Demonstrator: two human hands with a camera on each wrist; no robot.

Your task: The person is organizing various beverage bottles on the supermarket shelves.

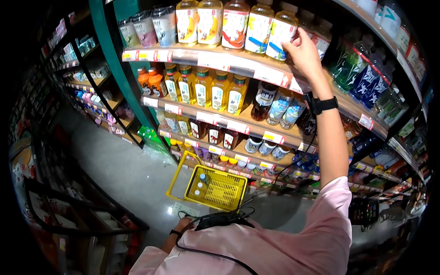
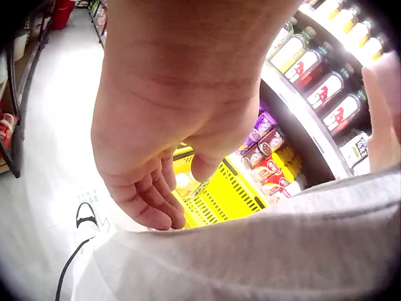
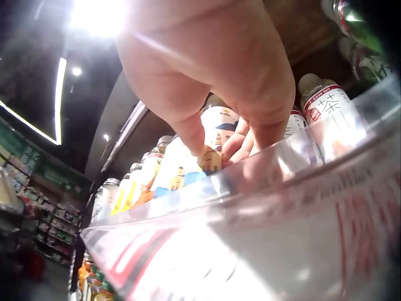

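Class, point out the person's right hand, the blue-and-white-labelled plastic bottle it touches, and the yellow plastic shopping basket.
right hand (image 1: pixel 303 54), head view, back of the hand.
blue-and-white-labelled plastic bottle (image 1: pixel 275 36), head view, its label.
yellow plastic shopping basket (image 1: pixel 228 189), head view, bare mesh floor.

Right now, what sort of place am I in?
Probably a supermarket drinks aisle: shelves lined with bottled drinks, price tags along the shelf edges, and a yellow shopping basket on the floor.

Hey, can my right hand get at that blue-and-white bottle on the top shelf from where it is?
Probably yes. The right hand is up at the bottle, close against its side, with nothing between them; the shelf rail sits low, below its label.
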